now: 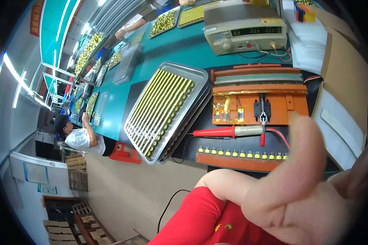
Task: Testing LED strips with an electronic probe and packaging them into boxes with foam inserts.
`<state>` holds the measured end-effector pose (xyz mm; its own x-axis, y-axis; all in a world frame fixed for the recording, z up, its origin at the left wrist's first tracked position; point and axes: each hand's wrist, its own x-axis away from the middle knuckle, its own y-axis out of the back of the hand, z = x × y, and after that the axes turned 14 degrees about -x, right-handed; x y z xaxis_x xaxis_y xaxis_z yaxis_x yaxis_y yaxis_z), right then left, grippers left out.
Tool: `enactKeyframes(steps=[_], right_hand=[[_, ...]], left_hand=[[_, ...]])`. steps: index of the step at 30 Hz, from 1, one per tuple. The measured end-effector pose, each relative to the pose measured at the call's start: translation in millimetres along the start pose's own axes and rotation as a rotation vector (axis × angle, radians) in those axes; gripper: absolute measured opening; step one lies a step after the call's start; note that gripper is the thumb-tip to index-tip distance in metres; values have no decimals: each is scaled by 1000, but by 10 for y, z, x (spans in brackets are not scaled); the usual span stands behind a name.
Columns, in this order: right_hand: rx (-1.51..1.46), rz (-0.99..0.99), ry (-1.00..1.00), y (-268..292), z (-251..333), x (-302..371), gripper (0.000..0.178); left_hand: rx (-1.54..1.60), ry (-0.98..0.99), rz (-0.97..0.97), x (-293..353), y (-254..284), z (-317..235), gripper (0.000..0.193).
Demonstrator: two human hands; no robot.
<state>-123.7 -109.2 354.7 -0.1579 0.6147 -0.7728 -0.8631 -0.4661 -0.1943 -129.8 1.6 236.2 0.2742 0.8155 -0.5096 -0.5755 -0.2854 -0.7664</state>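
My left hand (290, 204) is raised close to the camera, large and blurred. Its thumb points upward, apart from the other fingers, which run into shadow at the right rim. Nothing shows plainly in the palm. My right hand is out of view. Behind the thumb lies an orange strip (233, 162) carrying a row of small yellow-and-black parts. Beyond it rests a pen-shaped tool with a red handle (214, 132) and a pale front. An orange fixture (289, 116) with a red-tipped toggle clamp (263, 118) stands farther back.
A stack of clear trays (200, 75), the top one filled with yellow-and-black rows, stands left of the fixture. A bench instrument (216, 41) with a display sits behind. Cardboard (347, 61) lines the right. A co-worker in white (79, 139) sits farther along the green bench (110, 122).
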Motion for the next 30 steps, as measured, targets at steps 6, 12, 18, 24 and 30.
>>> enactKeyframes(steps=[6, 12, 18, 24, 30], right_hand=[[-134, 81, -3, -34, 48, 221, 47], [-218, 154, -37, 3, 29, 460, 39], [-293, 159, -109, -19, 10, 569, 31], [-217, 219, -49, 1977, 202, 1979, 24], [-362, 228, -214, 1202, 233, 1643, 16]], left_hand=[[-234, 49, 65, 118, 355, -64, 50], [-413, 101, 106, 199, 629, -218, 56], [-552, 168, 66, 433, 666, -194, 61], [-652, 370, 190, 397, 715, -270, 66], [-1324, 404, 243, 228, 232, -1114, 59]])
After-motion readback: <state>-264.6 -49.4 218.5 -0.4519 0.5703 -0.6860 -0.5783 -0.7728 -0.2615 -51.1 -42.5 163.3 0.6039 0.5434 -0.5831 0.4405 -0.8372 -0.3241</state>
